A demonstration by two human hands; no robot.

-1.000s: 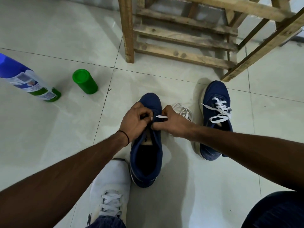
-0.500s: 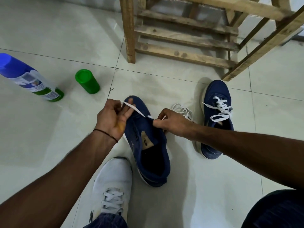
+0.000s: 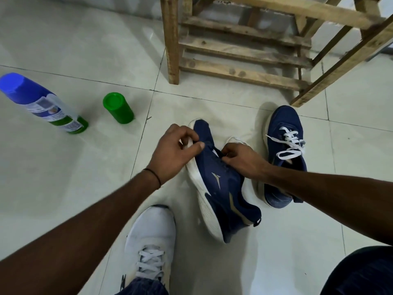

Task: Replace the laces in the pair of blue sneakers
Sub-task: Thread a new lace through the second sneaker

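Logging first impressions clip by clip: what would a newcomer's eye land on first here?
At centre, the left hand and right hand grip a blue sneaker tipped onto its side on the tiled floor. To its right, the second blue sneaker sits upright with white laces already threaded. At far left, a blue-and-green spray can and a green cap stand out by colour.

Right hand [image 3: 244,160] hides tipped sneaker [image 3: 221,188] eyelets; loose lace [image 3: 234,139] mostly behind it; spray can [image 3: 42,103] label unreadable.
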